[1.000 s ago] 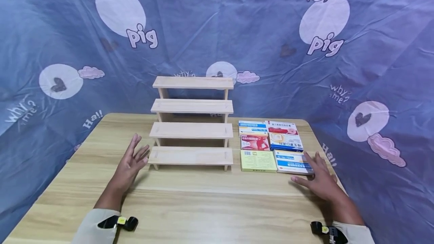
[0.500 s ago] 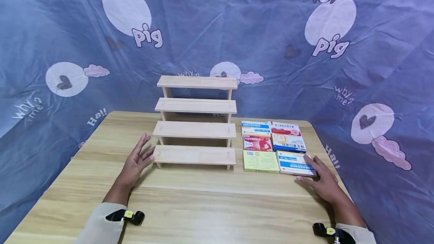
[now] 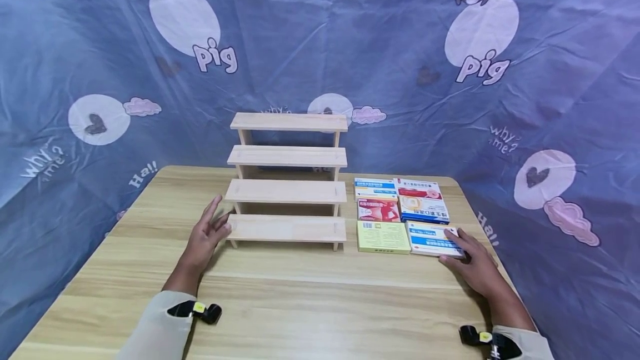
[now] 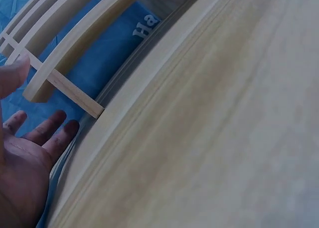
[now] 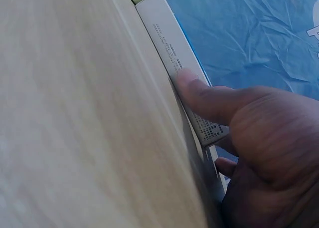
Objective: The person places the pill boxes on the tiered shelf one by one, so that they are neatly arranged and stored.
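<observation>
Gripping one box (image 3: 429,240) of six: right hand (image 3: 475,267).

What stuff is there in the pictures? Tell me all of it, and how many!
table: 1, light wood, under everything
stepped rack: 1, pale wood, left of the boxes
back blue-and-white box: 1, left column, back
red box: 1, left column, middle
green box: 1, yellowish green, left column, front
red-and-white box: 1, right column, back
white-and-blue box: 1, right column, middle
front blue-and-white box: 1, right column, front
cloth: blue with pigs, behind the table
wrist cameras: 2, black, one per wrist
sleeves: 2, cream, one per arm
left hand: 1, beside the rack
right hand: 1, holding the front blue-and-white box
</observation>
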Motion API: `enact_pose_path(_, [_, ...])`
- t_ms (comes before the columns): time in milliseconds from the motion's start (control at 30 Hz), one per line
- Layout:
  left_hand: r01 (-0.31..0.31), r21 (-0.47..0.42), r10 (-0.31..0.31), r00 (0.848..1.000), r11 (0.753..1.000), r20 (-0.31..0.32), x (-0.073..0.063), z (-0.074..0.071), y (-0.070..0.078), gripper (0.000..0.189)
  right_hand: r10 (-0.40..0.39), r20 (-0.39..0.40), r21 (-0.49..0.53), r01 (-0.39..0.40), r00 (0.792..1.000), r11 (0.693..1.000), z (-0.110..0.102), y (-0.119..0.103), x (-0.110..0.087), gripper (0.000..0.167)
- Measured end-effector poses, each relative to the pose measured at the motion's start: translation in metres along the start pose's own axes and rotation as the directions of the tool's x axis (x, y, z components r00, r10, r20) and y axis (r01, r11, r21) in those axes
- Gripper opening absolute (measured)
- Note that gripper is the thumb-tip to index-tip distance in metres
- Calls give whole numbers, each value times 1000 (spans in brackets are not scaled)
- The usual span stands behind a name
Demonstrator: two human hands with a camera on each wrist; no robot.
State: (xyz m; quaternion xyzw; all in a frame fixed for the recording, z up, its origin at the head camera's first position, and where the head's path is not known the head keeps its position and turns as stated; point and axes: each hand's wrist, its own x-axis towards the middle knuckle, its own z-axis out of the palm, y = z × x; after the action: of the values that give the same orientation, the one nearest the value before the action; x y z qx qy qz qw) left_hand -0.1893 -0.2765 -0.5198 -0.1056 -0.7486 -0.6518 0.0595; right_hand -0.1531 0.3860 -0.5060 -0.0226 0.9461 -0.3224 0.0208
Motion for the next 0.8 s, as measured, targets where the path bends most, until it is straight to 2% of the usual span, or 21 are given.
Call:
enact_pose_path(167, [-104,141,106,994,984,-2,5,2,-2,73,-7,-15,2,7,1000,1000,0,2,-1,85])
enact_pose_path(267, [-137,173,139,990,975,3,7,3,-4,72,-22,-22,12,22,1000,1000,1,5,-1,86])
enact_pose_path(533, [-120,191,126,992,974,-18,4,1,-4,73,-54,-43,35,56,998,998,5,6,1,86])
enact_pose_path(700, [-106,173,110,994,979,-14,6,2,-2,76,-30,-29,65,32,999,997,2,5,3,84])
enact_pose_path(800, [-104,194,108,994,975,-9,7,3,0,77,-12,-17,80,13,1000,997,0,5,4,84])
